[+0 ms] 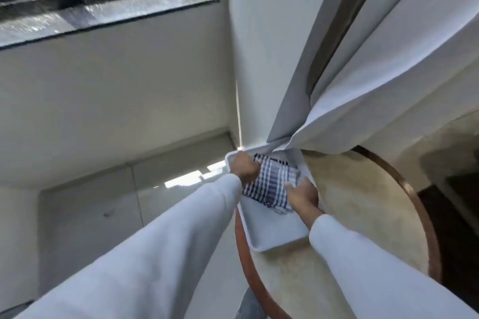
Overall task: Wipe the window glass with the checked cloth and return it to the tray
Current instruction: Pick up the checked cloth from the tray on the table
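**A:** so where's the checked cloth (269, 184) sitting right now?

**B:** it's lying in the far half of the white tray (274, 235), bunched and folded over itself, blue and white checks; both hands are on it

**A:** which hand has what?

**B:** left hand (245, 167) is at the cloth's far-left edge, fingers curled in together around a bit of the fabric, looks like a closed pinch on it; right hand (302, 195) is at the near-right edge, fingers laid close together on top of the cloth, thumb side toward the checks; can't really tell if that one is gripping or just pressing, the frame's a bit blurry

**A:** and the tray itself?

**B:** the bare part of the tray is nearer than both sets of fingers, down toward the wrists; it sits on a round table (363, 215) with a pale top and a reddish-brown rim, its left edge hanging a little past that rim; both sleeves (155, 254) are light grey-white

**A:** anything past the hands?

**B:** just beyond the fingertips a pale curtain (375, 72) hangs down and its hem touches the tray's far end; up and to the left of the left fingers, well apart, there's the window glass (103, 8) in a dark frame, streaky; a plain white wall (103, 85) sits below it
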`<state>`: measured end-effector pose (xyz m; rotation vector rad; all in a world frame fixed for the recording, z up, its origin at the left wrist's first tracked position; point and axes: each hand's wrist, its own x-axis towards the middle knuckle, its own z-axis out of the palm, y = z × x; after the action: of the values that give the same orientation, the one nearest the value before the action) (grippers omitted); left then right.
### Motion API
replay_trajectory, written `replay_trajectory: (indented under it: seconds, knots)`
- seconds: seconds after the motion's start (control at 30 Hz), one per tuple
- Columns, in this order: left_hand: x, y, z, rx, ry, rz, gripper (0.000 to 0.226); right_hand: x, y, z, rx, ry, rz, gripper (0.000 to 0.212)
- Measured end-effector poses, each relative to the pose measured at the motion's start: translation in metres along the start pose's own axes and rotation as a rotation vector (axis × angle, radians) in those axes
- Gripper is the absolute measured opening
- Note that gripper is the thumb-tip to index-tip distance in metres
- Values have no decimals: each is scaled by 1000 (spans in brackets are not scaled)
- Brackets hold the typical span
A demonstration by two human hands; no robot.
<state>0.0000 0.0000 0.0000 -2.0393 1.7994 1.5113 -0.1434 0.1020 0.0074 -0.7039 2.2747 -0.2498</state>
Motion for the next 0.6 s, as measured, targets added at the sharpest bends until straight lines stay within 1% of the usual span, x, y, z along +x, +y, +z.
replay_trajectory:
  seconds: [0.1, 0.13, 0.17, 0.2, 0.27, 0.3, 0.33, 0.37, 0.4, 0.47, 0.53, 0.6]
  knots:
    - [16, -7, 11, 42, 21, -61, 64, 16, -6, 18, 15, 53, 44, 61]
    - [13, -8, 10, 56, 22, -58, 67, 20, -9, 21, 8, 60, 50, 60]
    - [11, -7, 12, 52, 5, -56, 66, 24, -9, 27, -3, 64, 59, 58]
    - [7, -6, 12, 32, -13, -58, 58, 25, -11, 30, -7, 70, 69, 53]
    - [6, -8, 14, -38, -68, -30, 32, 27, -15, 33, 23, 64, 64, 34]
    - [6, -10, 14, -96, -98, -22, 27, 28, -19, 33, 72, 48, 46, 22]
    - [5, -12, 11, -176, -102, 2, 33, 27, -24, 31, 140, 37, 12, 20]
    - [-1, -11, 6, -261, -88, 31, 39, 24, -29, 28, 214, 31, -32, 26]
    - [-10, -6, -3, -344, -46, 55, 42, 15, -39, 22, 291, 21, -71, 26]
    - [-27, 4, -31, -521, 56, 107, 37, -4, -63, 7, 438, -1, -147, 21]
    - [-42, 15, -71, -630, 162, 149, 34, -27, -95, -9, 577, -60, -230, 21]
    - [-60, 27, -123, -726, 251, 191, 31, -57, -138, -34, 643, -108, -336, 17]
